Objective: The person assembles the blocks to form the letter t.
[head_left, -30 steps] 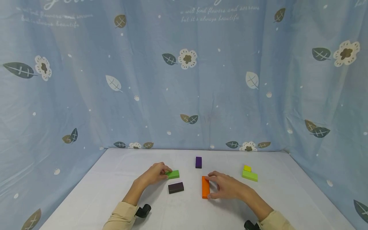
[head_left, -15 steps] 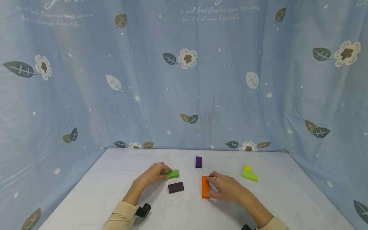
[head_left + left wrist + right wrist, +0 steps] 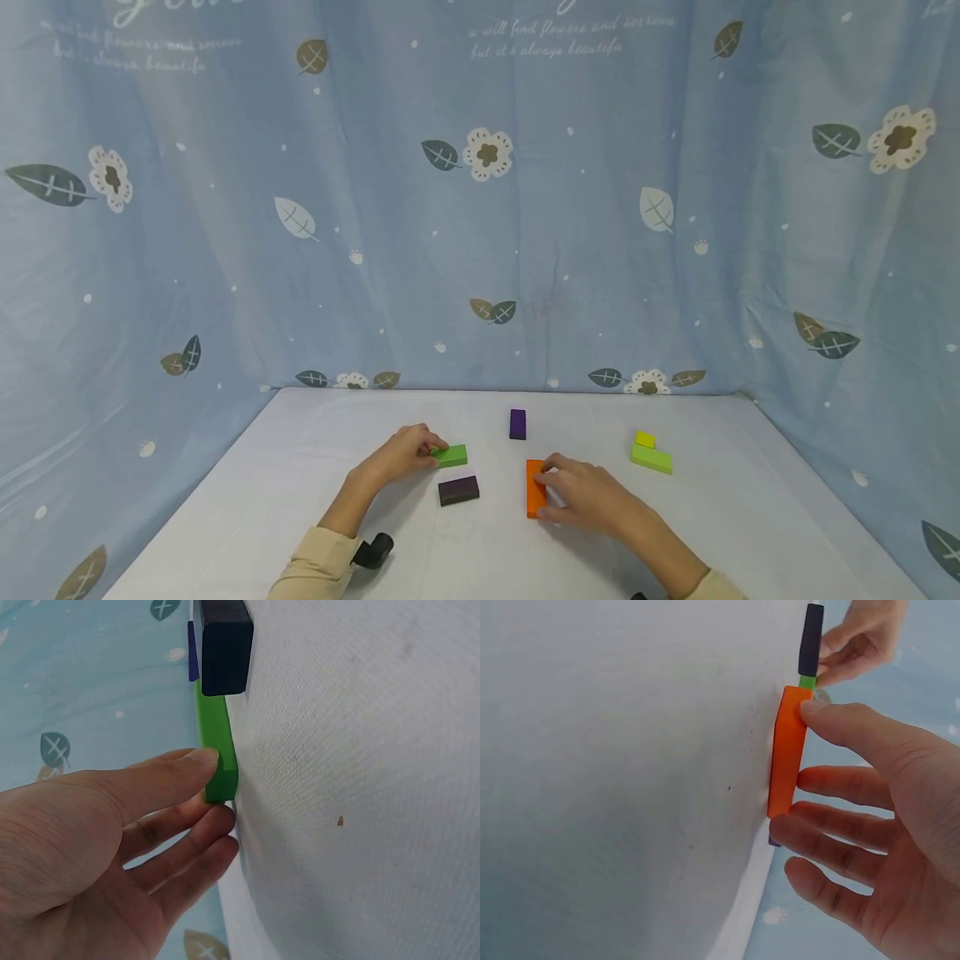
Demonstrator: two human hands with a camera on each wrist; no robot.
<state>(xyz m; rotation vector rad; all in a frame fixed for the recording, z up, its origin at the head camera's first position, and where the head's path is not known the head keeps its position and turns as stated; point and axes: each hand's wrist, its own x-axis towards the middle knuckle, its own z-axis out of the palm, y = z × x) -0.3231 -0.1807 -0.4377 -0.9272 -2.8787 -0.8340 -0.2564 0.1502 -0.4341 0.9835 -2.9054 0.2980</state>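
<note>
My left hand (image 3: 401, 455) pinches the left end of a bright green block (image 3: 454, 455), which lies flat on the table. In the left wrist view the thumb is on the green block (image 3: 215, 724), with the other fingers behind and below it. A long orange block (image 3: 534, 492) lies lengthwise away from me, right of the middle. My right hand (image 3: 594, 497) holds it from the right side. In the right wrist view, the thumb touches one end of the orange block (image 3: 788, 754) and the fingers bend around toward its other end.
A dark, nearly black block (image 3: 459, 491) lies in front of the green one. Farther back stands a purple block (image 3: 517, 424). Off to the right are a lime block (image 3: 652, 458) and a small yellow block (image 3: 645, 439). A patterned blue curtain (image 3: 480, 250) encloses the white table (image 3: 480, 550).
My right hand's fingers loosened slightly at the orange block's right edge, then came back over it. My left hand and the blocks have stayed in place.
</note>
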